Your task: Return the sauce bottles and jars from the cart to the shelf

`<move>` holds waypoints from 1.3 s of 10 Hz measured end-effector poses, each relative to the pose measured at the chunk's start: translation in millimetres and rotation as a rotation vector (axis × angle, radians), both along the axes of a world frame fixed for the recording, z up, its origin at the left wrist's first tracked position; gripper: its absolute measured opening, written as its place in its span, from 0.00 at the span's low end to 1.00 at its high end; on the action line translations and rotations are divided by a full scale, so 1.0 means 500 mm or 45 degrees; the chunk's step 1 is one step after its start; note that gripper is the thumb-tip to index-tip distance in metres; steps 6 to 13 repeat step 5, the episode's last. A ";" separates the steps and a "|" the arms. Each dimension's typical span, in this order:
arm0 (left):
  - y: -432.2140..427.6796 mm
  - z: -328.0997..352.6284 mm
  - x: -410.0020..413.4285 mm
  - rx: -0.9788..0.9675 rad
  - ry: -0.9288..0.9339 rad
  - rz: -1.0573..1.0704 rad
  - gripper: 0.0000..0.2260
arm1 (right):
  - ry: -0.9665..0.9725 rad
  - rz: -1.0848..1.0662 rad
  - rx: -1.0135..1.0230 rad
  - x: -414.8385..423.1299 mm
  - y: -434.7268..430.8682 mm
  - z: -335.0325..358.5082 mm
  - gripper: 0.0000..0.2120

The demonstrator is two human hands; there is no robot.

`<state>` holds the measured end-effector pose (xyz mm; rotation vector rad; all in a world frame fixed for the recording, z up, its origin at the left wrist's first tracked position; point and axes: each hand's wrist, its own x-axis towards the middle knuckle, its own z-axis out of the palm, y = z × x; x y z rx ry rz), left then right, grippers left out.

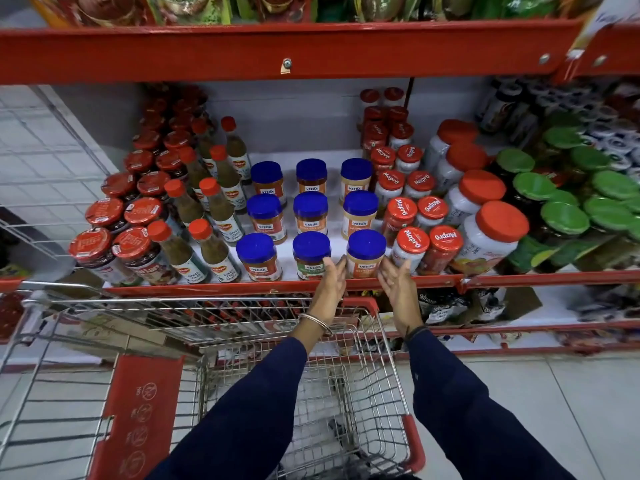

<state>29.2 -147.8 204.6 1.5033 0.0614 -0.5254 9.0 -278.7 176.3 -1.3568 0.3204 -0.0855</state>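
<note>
Nine blue-lidded jars [311,216] stand upright in three rows of three on the white shelf [332,159] behind its red front rail. The front-right jar [365,252], cream-coloured contents, sits at the shelf edge. The wire cart [391,393] below shows no jars.

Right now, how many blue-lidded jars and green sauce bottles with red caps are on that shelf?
Blue-lidded jars: 9, in three rows of three.
Green sauce bottles: 9 that I can make out.
Total: 18.
</note>
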 end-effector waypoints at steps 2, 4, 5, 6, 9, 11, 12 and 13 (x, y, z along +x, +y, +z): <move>0.007 0.021 -0.006 0.017 0.000 -0.093 0.38 | 0.000 0.005 -0.027 -0.001 0.000 0.008 0.55; 0.031 0.043 -0.049 0.120 -0.185 -0.069 0.44 | 0.048 0.030 -0.157 -0.057 -0.006 0.002 0.42; 0.063 0.057 -0.062 0.150 -0.543 -0.032 0.20 | 0.161 -0.042 -0.211 -0.160 -0.019 -0.040 0.19; 0.063 0.057 -0.062 0.150 -0.543 -0.032 0.20 | 0.161 -0.042 -0.211 -0.160 -0.019 -0.040 0.19; 0.063 0.057 -0.062 0.150 -0.543 -0.032 0.20 | 0.161 -0.042 -0.211 -0.160 -0.019 -0.040 0.19; 0.063 0.057 -0.062 0.150 -0.543 -0.032 0.20 | 0.161 -0.042 -0.211 -0.160 -0.019 -0.040 0.19; 0.063 0.057 -0.062 0.150 -0.543 -0.032 0.20 | 0.161 -0.042 -0.211 -0.160 -0.019 -0.040 0.19; 0.063 0.057 -0.062 0.150 -0.543 -0.032 0.20 | 0.161 -0.042 -0.211 -0.160 -0.019 -0.040 0.19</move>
